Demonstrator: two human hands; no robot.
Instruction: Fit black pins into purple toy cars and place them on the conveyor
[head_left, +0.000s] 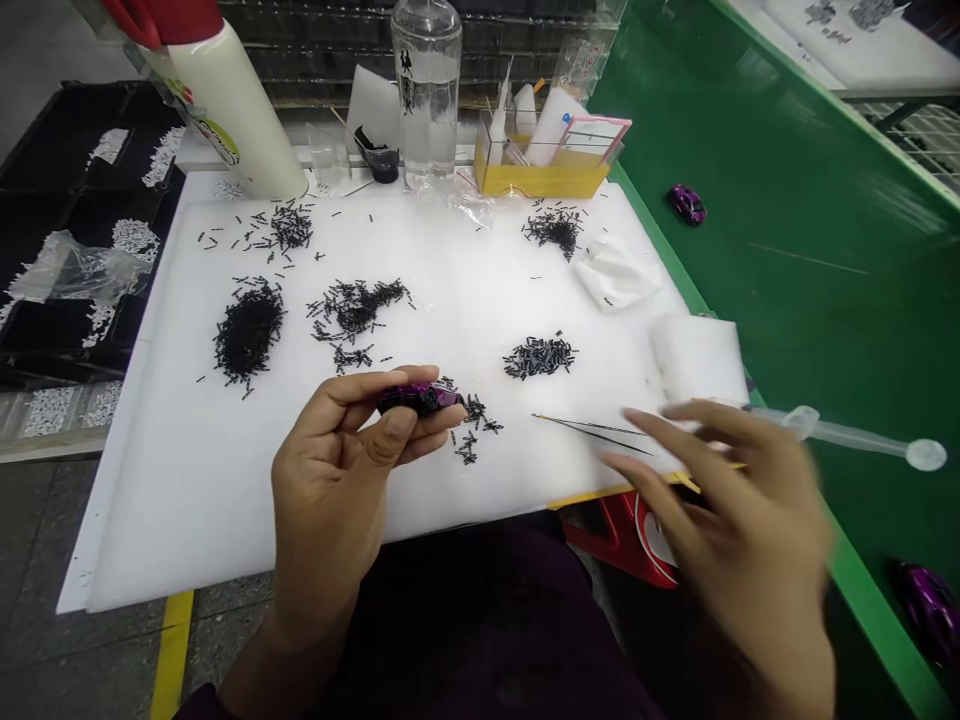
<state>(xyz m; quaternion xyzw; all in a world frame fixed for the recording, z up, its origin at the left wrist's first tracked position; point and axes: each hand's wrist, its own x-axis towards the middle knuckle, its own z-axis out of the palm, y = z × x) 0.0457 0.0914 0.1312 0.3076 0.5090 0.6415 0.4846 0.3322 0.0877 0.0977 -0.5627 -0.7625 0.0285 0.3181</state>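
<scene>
A small purple toy car (421, 398) is held between the thumb and fingers of my left hand (349, 450), above the white work board (202, 500). My right hand (720, 490), smeared by motion, is over the board's right front part with thumb and fingers apart. Beside its fingertips lie thin metal tweezers (589, 428), tips pointing left. Small black pieces form several piles; one pile (541, 357) is right of the car, another (249, 332) is at the left, and loose pieces (474, 415) lie just behind the held car.
Along the back stand a cream bottle (232, 110), a clear bottle (429, 100) and a yellow-based box (540, 182). A syringe (847, 435) extends over the green surface (795, 330), where purple cars (687, 204) lie. Black trays (45, 200) are at left.
</scene>
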